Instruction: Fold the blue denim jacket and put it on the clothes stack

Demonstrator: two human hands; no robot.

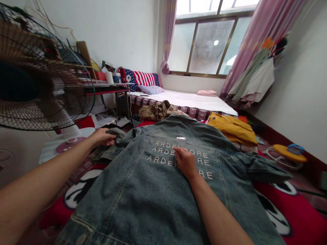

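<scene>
A dark blue denim jacket (153,190) lies spread with its back up and its collar away from me. Three rows of pale letters run across its upper back, below a small whitish tag (181,138). At the left, my left hand (104,137) is closed on the jacket's left-side sleeve (119,137), which is bunched and lifted. My right hand (186,161) is over the middle of the lettering with its fingers curled in, covering some letters. I see nothing in it. The other sleeve (268,168) stretches out to the right.
Beneath the jacket is a red cloth (304,211) with black-and-white patterns. A folded yellow garment (232,128) and a brown patterned garment (158,110) lie beyond it. A fan (48,85) stands close at left. Farther back are a bed (178,98) and a yellow stool (288,153).
</scene>
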